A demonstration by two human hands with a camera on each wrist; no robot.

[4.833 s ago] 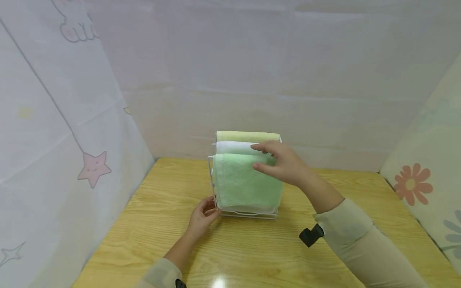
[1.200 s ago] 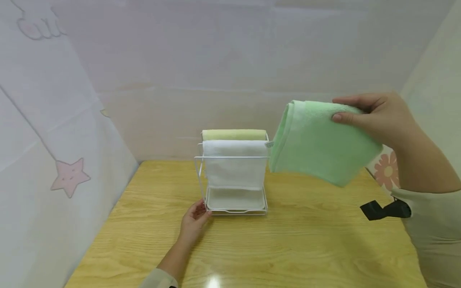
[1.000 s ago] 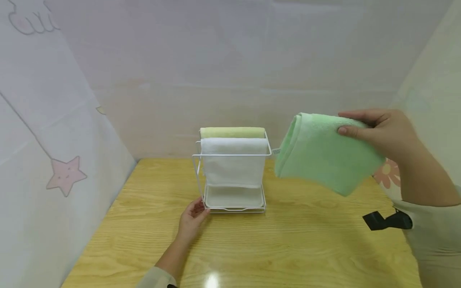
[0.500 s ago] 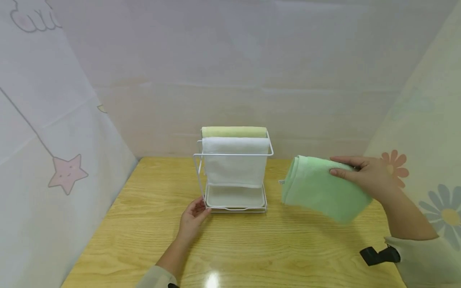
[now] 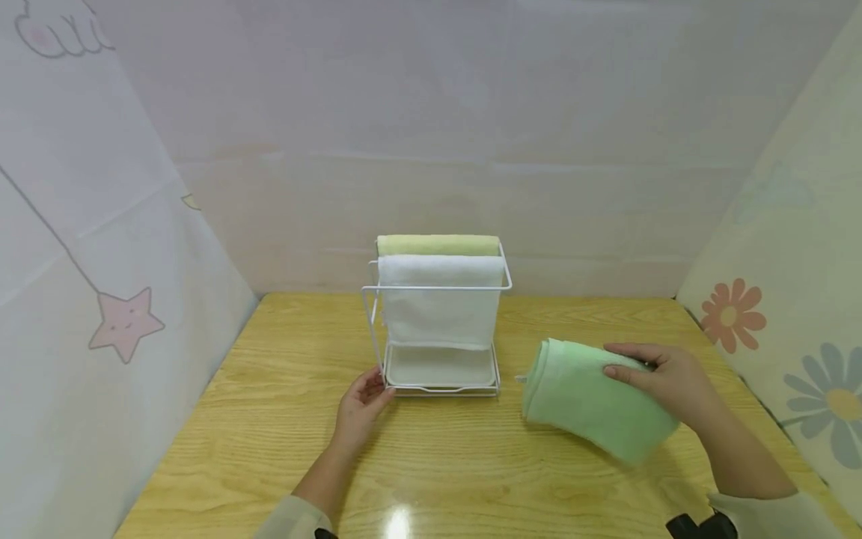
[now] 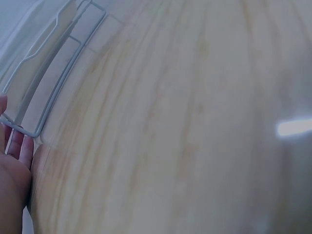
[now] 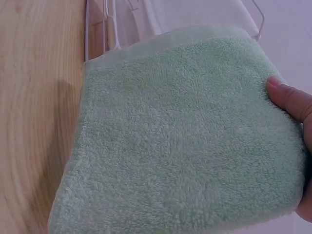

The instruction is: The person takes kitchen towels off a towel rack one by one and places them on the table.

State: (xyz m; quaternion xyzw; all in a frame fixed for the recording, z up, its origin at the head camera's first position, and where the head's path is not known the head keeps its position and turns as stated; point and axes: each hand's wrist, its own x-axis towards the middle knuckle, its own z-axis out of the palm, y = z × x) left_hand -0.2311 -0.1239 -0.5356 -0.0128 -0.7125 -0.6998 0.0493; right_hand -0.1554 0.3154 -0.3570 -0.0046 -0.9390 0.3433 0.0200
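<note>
With right hand [image 5: 676, 382], pinched folded green towel [image 5: 586, 400] along its top edge, above or touching wooden table [image 5: 438, 464], hard to tell which; with left hand [image 5: 359, 410], well apart, gripped near left corner of wire rack [image 5: 438, 287]. Probably needed all layers pinched, rack steadied. Beyond, saw white towel [image 5: 441, 318], then yellow towel [image 5: 438, 245].

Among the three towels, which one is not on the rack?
The green towel, held in the right hand; the white towel and yellow towel hang on the rack.
</note>
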